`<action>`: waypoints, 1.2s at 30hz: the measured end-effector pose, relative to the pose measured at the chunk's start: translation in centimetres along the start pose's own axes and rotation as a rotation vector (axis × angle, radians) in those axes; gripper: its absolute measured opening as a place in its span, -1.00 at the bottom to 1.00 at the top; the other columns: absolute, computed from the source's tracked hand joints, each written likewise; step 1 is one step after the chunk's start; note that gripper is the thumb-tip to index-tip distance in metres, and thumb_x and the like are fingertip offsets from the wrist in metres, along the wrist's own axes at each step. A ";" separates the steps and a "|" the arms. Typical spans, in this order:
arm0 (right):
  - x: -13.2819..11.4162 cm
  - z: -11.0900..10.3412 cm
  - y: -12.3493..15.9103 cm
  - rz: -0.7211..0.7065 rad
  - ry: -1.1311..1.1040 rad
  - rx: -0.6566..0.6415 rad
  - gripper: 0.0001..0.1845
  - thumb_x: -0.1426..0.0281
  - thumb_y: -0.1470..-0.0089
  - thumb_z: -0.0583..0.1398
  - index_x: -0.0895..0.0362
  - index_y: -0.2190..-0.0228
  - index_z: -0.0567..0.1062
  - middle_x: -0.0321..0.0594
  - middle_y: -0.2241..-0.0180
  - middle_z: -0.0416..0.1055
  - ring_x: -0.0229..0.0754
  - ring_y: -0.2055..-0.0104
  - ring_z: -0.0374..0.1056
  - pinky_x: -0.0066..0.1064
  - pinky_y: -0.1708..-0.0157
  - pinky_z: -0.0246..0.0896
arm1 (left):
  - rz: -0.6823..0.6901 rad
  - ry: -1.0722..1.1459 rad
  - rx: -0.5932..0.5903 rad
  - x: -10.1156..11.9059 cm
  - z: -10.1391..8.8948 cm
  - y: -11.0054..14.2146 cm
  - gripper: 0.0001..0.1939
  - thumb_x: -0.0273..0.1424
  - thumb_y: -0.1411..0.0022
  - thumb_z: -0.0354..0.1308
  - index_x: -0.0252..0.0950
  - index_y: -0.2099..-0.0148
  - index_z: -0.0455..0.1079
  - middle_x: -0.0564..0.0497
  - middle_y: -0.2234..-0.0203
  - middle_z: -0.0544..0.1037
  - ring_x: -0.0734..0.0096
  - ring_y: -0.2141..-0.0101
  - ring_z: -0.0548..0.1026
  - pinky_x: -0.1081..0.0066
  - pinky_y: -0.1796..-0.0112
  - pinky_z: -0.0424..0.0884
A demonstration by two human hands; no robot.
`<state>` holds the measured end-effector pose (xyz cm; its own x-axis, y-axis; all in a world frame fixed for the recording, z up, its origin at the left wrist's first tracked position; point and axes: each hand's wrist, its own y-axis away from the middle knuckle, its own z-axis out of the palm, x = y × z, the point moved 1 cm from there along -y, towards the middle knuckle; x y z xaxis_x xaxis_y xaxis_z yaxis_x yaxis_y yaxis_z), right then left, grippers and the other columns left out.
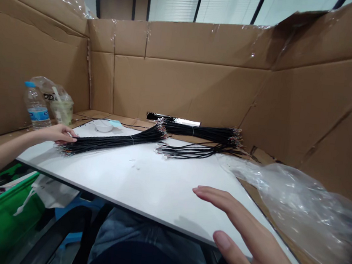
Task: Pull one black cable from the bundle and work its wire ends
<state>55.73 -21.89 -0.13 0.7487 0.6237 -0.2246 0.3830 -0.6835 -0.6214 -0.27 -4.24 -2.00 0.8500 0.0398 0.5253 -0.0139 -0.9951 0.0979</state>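
A black wire bundle [111, 142], bound at its middle, lies slantwise on the white tabletop [116, 180].

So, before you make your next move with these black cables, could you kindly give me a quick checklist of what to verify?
Left hand on the black cable bundle: ok, resting at its end.
Tie on that bundle: ok, a band shows midway.
Second bundle behind it: ok, also tied.
Loose black wires: not ok, spread out and unbundled.
Right hand: ok, empty, fingers spread.
Wire ends: cannot tell, too small to inspect.
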 end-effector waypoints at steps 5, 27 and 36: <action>0.5 0.4 0.5 0.047 -0.036 -0.015 -0.59 0.24 -0.26 0.03 -0.17 -0.13 0.35 -0.34 -0.17 0.39 -0.03 -0.20 0.34 -0.22 -0.07 0.40 | -0.042 -0.067 -0.157 0.7 0.2 0.0 -0.68 -0.22 -0.36 0.12 -0.37 0.01 0.39 -0.06 0.18 0.52 0.32 0.26 0.53 0.26 0.25 0.53; -0.7 -0.8 -0.3 0.072 -0.052 -0.071 -0.63 0.18 -0.25 0.06 -0.08 -0.04 0.44 -0.24 -0.10 0.47 0.02 -0.13 0.42 -0.18 0.00 0.46 | -0.008 -0.251 -0.221 7.0 1.5 -1.3 -0.67 -0.24 -0.35 0.13 -0.35 -0.05 0.37 -0.08 0.11 0.50 0.25 0.19 0.53 0.21 0.20 0.53; -1.2 -1.0 -0.6 0.034 -0.070 -0.094 -0.64 0.20 -0.26 0.06 -0.06 -0.03 0.44 -0.23 -0.08 0.48 -0.02 -0.11 0.44 -0.22 -0.01 0.45 | 0.042 -0.307 -0.268 4.7 0.2 -0.3 -0.71 -0.24 -0.36 0.12 -0.37 0.03 0.40 -0.05 0.20 0.52 0.33 0.27 0.53 0.27 0.26 0.53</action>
<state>55.19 -22.63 1.28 0.7238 0.6220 -0.2986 0.4094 -0.7355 -0.5398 3.85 -3.76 0.24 0.9630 -0.0694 0.2603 -0.1539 -0.9347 0.3203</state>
